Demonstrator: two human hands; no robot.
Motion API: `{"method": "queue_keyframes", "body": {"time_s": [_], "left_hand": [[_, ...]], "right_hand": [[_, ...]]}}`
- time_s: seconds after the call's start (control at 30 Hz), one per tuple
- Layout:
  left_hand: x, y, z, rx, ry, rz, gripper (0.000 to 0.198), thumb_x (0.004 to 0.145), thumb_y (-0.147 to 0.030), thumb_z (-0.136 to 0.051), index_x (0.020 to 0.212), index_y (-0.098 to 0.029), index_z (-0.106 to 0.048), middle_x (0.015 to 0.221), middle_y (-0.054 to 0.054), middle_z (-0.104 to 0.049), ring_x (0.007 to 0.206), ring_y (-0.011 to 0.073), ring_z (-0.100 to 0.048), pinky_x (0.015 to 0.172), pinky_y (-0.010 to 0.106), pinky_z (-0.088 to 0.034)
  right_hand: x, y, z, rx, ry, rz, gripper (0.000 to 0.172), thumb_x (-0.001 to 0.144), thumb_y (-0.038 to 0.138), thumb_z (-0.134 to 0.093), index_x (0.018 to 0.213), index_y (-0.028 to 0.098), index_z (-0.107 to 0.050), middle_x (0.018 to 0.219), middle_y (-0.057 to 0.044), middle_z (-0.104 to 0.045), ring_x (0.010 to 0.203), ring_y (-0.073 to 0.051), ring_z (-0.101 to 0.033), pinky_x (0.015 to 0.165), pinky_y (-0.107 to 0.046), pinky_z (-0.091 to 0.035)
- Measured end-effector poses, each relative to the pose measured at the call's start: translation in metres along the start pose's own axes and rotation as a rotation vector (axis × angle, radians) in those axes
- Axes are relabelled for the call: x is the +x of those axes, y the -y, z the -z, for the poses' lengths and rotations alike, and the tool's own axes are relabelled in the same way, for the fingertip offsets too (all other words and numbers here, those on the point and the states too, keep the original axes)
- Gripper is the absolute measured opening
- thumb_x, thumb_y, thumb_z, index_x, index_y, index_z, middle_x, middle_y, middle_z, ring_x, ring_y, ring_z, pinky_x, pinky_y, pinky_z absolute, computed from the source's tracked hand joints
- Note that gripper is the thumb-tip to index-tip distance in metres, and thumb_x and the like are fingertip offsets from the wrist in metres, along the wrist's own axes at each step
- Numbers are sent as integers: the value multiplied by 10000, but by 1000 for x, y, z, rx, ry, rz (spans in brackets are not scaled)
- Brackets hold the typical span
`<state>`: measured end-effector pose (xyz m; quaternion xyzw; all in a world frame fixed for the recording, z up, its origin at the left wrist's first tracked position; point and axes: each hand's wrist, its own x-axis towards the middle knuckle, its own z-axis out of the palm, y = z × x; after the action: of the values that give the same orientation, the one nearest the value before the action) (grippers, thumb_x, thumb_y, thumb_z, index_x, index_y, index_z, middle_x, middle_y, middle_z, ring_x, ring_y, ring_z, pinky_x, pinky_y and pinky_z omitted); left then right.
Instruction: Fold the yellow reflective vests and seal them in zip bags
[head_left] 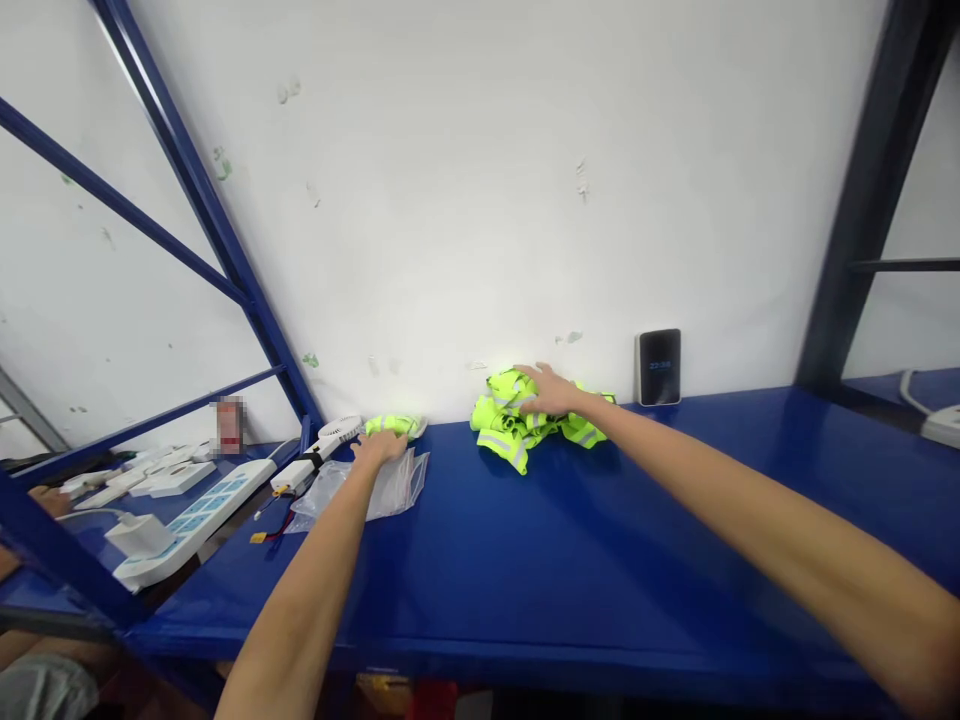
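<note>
On the blue shelf [570, 560], a crumpled neon-yellow safety vest [517, 425] with grey reflective bands lies against the white wall. My right hand [547, 392] rests on top of it, fingers spread flat. My left hand [382, 447] reaches onto a stack of clear plastic bags [390, 485], fingers curled down at their far edge. Just beyond that hand lies a small folded neon-yellow vest in a bag [395, 425]. Whether the left hand grips a bag is unclear.
A dark phone-like device [659, 367] leans upright against the wall. At the left lie a small white fan [337, 432], a white power strip [199, 515] with plugs, and a wired connector [270, 525]. Blue rack posts stand at both sides.
</note>
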<state>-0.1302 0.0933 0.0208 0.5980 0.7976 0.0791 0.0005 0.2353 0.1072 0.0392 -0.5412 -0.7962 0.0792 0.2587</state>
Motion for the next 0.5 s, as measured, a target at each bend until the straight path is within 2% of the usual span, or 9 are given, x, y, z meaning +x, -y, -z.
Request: {"method": "queue_keyframes", "body": {"time_s": [0.1,0.2,0.3,0.4,0.43,0.5], "left_hand": [[-5,2,7,-2,11,-53,454,764,-513,-531,982,-151,-699,1150,237,-651,1114,448,-564,908,572,-394],[-15,1,16,-39,-58,-131,444,817,-480,-448,1010,-162,-691,1094,206,-679,1067,405,-600,873,509,-434],[-27,-10,21,-137,-150,-231,445,874,-436,-362,1084,-185,-664,1068,143,-701,1047,330,-623,879,432,-449],[-41,-34,25,-477,-208,-466,398,882,-422,-400,1062,-187,-667,962,81,-725,958,237,-655,866,337,-466],[-47,-44,26,-616,-224,-541,386,878,-422,-426,1051,-176,-668,940,79,-724,939,226,-657,852,324,-473],[-63,-67,29,-853,-255,-650,381,882,-432,-457,1073,-166,-652,971,86,-707,953,217,-646,848,319,-478]], "right_hand": [[12,0,-5,18,-90,-39,554,732,310,-709,1257,217,-561,1264,-138,-578,1113,-313,-566,911,-386,-439],[20,4,5,36,-247,-60,383,785,251,-640,1162,197,-599,1231,-126,-603,1127,-296,-547,929,-385,-425],[22,16,32,63,-414,-56,366,832,280,-594,1187,196,-569,1240,-116,-596,1138,-282,-537,943,-401,-423],[13,36,63,262,-617,-14,382,793,320,-651,1149,198,-584,1163,-94,-633,996,-261,-606,848,-391,-489],[7,43,70,367,-637,-8,402,778,337,-669,1145,197,-585,1135,-90,-642,905,-246,-632,778,-381,-516],[-11,53,77,607,-534,-31,455,785,382,-660,1182,184,-561,1041,-92,-665,700,-207,-644,610,-355,-541]]}}
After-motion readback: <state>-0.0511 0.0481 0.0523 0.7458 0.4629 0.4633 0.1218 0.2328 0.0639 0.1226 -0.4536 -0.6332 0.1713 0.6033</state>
